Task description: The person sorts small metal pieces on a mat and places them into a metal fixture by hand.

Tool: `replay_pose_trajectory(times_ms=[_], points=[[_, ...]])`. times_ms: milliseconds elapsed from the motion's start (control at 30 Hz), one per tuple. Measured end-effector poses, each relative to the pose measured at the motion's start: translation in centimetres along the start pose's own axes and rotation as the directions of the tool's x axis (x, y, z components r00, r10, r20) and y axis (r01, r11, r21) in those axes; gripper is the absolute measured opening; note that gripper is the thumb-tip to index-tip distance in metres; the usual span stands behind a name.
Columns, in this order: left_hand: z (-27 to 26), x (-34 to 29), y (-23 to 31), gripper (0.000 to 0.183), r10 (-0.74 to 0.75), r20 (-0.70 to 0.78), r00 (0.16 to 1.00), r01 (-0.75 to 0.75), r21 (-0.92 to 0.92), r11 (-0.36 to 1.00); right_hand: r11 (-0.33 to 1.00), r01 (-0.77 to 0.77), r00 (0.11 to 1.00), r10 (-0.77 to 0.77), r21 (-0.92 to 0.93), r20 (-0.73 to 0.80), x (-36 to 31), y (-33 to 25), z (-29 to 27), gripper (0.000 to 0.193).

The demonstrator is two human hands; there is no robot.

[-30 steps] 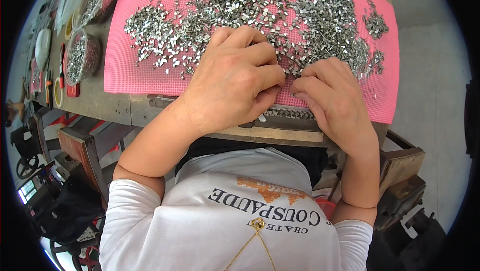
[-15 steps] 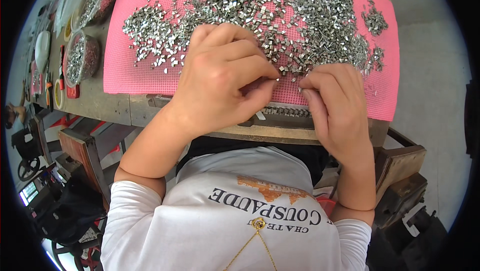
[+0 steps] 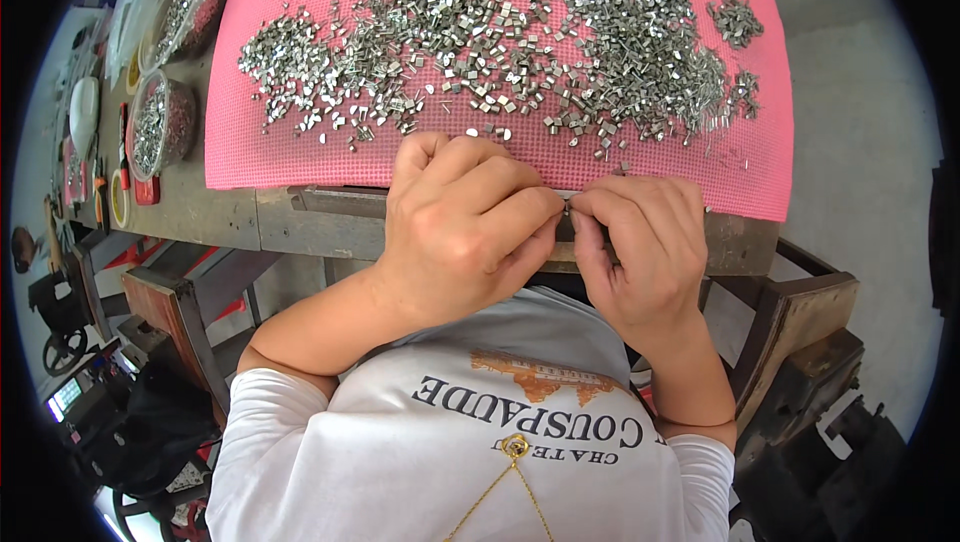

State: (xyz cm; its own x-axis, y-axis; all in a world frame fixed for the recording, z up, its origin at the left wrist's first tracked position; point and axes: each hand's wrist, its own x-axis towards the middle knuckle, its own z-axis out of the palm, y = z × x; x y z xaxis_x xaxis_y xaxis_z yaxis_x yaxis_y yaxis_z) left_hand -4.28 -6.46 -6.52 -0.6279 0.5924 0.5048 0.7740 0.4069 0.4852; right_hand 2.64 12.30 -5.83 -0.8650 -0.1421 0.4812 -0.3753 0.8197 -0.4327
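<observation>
My left hand point(image 3: 470, 222) and my right hand point(image 3: 645, 252) meet at the near edge of the workbench, both closed in a pinch. A tiny metal piece point(image 3: 567, 208) shows between their fingertips, over a long metal rail point(image 3: 345, 201) along that edge. My hands cover the middle of the rail and whatever sits in it there. Just beyond the fingers lies a pink mesh mat point(image 3: 300, 157). Loose heaps of small silver metal pieces point(image 3: 460, 2) spread over it, some blocky and some thin like pins point(image 3: 715, 92).
On the left of the workbench point(image 3: 225, 212) stand two clear plastic tubs point(image 3: 165, 127) with more small metal parts. Near them lie a roll of yellow tape point(image 3: 121, 199), a red-and-black tool point(image 3: 124, 137) and orange-handled pliers point(image 3: 99, 187). A wooden-topped frame point(image 3: 800, 307) stands at the lower right.
Both hands have come back from the mat toward the near edge, and their fingertips have drawn together over the rail. The row of parts seen there before is now covered.
</observation>
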Motion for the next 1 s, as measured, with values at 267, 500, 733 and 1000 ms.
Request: replay_pose_trajectory(times_ms=[267,500,733,1000], points=[[-0.8,-0.2,-0.1,0.029,-0.024,0.057,0.998,0.024,0.002,1.000,0.999,0.018,1.000,-0.018,0.030,0.025,0.1,0.1,-0.4,0.025],[-3.2,0.8,-1.6,0.031,-0.140,0.040,0.989,0.140,0.008,0.990,0.995,-0.074,0.996,0.076,0.062,-0.039,0.4,1.3,-1.0,0.023],[-3.6,2.0,-3.1,0.024,-0.127,0.046,0.991,0.119,0.152,0.981,0.993,-0.103,0.995,0.101,-0.057,-0.023,1.6,1.6,-0.2,0.020],[-3.2,2.4,-3.4,0.030,-0.013,0.164,0.986,0.002,0.068,0.998,0.999,-0.027,0.996,0.030,-0.043,0.082,3.5,1.2,-0.5,0.021]])
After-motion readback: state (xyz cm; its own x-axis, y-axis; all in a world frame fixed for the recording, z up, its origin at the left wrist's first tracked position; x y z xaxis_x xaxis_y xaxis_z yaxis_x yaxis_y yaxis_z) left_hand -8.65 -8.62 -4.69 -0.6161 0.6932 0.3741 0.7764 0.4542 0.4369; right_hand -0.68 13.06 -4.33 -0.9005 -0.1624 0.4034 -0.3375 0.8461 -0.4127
